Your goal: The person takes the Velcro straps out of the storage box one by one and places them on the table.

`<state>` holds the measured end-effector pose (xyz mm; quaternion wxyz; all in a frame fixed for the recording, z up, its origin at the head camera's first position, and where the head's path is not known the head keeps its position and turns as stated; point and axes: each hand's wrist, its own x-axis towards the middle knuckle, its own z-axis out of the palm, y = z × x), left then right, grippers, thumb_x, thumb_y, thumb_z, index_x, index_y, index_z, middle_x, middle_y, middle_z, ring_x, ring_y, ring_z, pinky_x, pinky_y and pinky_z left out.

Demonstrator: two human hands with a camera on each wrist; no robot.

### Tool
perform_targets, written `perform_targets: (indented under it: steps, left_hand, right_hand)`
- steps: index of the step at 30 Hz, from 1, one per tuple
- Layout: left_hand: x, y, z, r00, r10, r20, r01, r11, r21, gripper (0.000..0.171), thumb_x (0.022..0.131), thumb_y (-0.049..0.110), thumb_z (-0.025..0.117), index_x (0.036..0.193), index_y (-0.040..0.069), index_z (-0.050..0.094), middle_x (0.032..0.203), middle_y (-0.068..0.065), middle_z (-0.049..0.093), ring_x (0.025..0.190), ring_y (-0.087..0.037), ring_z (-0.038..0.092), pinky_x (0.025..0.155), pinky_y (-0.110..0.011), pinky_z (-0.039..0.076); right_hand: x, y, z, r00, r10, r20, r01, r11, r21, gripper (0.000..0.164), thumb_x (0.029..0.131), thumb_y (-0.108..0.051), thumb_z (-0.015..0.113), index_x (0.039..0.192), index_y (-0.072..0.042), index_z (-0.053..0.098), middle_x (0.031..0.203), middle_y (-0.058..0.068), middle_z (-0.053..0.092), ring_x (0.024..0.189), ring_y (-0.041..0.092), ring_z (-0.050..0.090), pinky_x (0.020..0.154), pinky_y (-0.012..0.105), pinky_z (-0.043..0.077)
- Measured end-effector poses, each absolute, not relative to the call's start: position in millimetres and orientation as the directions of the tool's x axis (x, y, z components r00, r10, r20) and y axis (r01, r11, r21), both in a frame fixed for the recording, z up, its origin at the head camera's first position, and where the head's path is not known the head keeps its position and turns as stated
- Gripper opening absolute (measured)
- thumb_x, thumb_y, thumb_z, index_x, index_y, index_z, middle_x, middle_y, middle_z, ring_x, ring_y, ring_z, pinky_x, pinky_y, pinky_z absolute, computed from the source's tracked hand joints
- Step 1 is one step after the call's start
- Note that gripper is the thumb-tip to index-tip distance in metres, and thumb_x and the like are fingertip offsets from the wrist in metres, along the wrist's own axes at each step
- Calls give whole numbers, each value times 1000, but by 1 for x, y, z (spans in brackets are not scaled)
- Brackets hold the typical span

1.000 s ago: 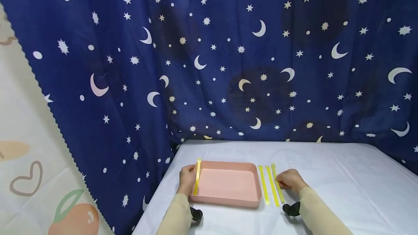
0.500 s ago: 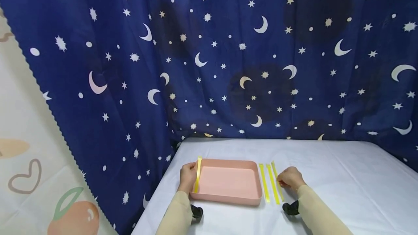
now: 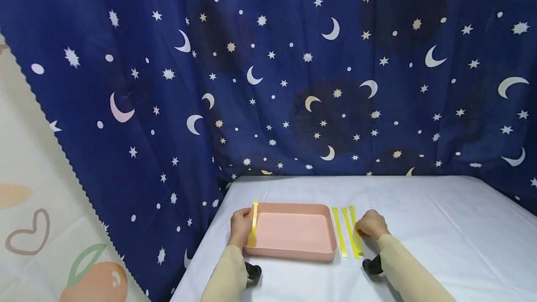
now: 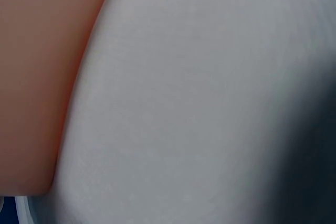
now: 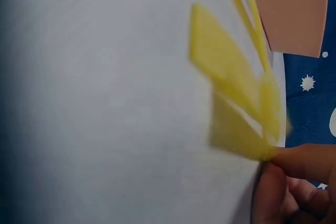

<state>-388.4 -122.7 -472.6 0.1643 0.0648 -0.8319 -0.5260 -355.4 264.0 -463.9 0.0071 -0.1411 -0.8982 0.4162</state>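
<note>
The right hand [image 3: 373, 224] pinches the rightmost yellow strip [image 3: 353, 213] between thumb and finger, just beside two more yellow strips [image 3: 348, 227] on the white-covered counter [image 3: 444, 232]. Left of these sits a shallow pink tray [image 3: 295, 232], another yellow strip [image 3: 254, 227] along its left end. The left hand [image 3: 241, 225] is at that edge; whether its fingers grip anything, I cannot tell.

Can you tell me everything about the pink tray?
The pink tray is a shallow, open rectangle with low walls and rounded corners. It looks smooth, maybe plastic. It sits right side up on the white-covered table. The person's left hand is at its left edge, where a yellow strip runs along, one end poking past the far rim.
</note>
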Motion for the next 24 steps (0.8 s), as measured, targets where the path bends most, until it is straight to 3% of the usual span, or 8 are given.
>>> perform_targets:
  steps: [8,24]
  left_hand:
    - [-388,-123,-475,-945,-273,179,53,412,909,32,97,-2,50,124,-7,66,127,-24,67,126,-39,59,107,-51,49]
    - [-390,-124,-470,-941,-292,173,38,416,909,34,97,-2,47,126,-6,66,128,-23,66,128,-39,58,109,-50,48]
  right_hand:
    - [-353,263,-466,-958,268,-104,257,638,-726,10,79,-3,66,71,4,65,54,4,57,50,15,53,48,23,44]
    - [-357,259,-460,-961,259,-96,246,645,-723,9,80,-2,65,73,5,65,56,6,57,51,16,53,48,23,44]
